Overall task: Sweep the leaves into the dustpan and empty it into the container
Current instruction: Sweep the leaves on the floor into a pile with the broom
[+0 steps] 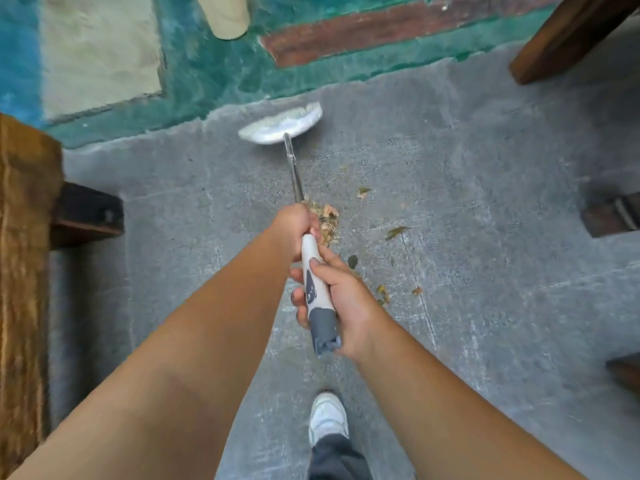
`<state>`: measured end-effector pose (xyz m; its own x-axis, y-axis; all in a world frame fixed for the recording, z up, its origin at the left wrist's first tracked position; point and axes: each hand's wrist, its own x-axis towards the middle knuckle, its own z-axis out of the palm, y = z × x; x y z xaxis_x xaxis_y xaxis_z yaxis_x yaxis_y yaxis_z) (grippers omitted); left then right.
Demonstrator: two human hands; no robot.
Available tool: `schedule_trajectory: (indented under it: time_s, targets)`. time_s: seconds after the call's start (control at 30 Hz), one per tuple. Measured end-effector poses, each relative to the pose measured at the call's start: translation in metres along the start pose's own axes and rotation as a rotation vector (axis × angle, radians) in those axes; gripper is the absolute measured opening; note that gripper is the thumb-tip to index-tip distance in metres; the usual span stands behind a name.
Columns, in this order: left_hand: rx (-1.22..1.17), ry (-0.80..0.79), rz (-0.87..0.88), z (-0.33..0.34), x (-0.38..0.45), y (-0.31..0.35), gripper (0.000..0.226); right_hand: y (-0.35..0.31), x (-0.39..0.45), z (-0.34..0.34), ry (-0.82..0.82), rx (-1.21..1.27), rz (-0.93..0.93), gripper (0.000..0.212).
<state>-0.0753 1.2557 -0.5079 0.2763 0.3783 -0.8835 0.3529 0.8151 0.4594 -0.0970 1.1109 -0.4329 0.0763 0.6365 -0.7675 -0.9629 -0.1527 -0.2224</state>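
I hold a long broom by its white and grey handle (pixel 317 289). My left hand (pixel 294 225) grips it higher up the shaft, and my right hand (pixel 341 299) is wrapped around the lower grip. The pale broom head (pixel 282 123) rests on the grey concrete floor far ahead, near the painted teal edge. A small heap of dry brown leaves (pixel 327 220) lies on the floor just right of my left hand. A few loose leaves (pixel 394 233) are scattered to the right of it. No dustpan or container can be made out.
A wooden bench or table edge (pixel 24 258) runs along the left. Dark wooden furniture legs (pixel 568 36) stand at the upper right, and another piece (pixel 611 214) sits at the right edge. My white shoe (pixel 327 415) is on the floor below my hands.
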Motion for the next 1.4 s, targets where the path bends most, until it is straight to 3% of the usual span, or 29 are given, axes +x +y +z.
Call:
schedule_trajectory:
  time_s: [0.07, 0.17, 0.27, 0.43, 0.7, 1.0, 1.17, 1.4]
  targets:
    - [0.077, -0.031, -0.021, -0.008, 0.022, -0.006, 0.03, 0.014, 0.011, -0.005, -0.025, 0.07, 0.026, 0.03]
    - [0.244, -0.065, -0.054, -0.021, 0.037, -0.036, 0.033, 0.041, 0.019, -0.015, 0.079, 0.002, 0.04, 0.032]
    - [0.178, -0.074, -0.14, -0.034, 0.032, -0.075, 0.032, 0.074, 0.005, -0.035, 0.136, -0.036, 0.045, 0.035]
    - [0.235, -0.071, -0.186, -0.042, -0.004, -0.137, 0.023, 0.127, -0.037, -0.07, 0.184, 0.028, 0.045, 0.037]
    - [0.413, -0.061, -0.188, -0.081, -0.087, -0.233, 0.022, 0.234, -0.118, -0.088, 0.239, 0.103, 0.006, 0.039]
    - [0.439, -0.055, -0.269, -0.116, -0.152, -0.352, 0.025, 0.34, -0.2, -0.133, 0.296, 0.087, -0.067, 0.042]
    - [0.487, -0.027, -0.289, -0.122, -0.185, -0.387, 0.019, 0.365, -0.235, -0.136, 0.351, 0.058, -0.113, 0.045]
    - [0.284, -0.101, -0.272, -0.114, -0.223, -0.374, 0.021, 0.361, -0.26, -0.121, 0.353, 0.094, -0.188, 0.05]
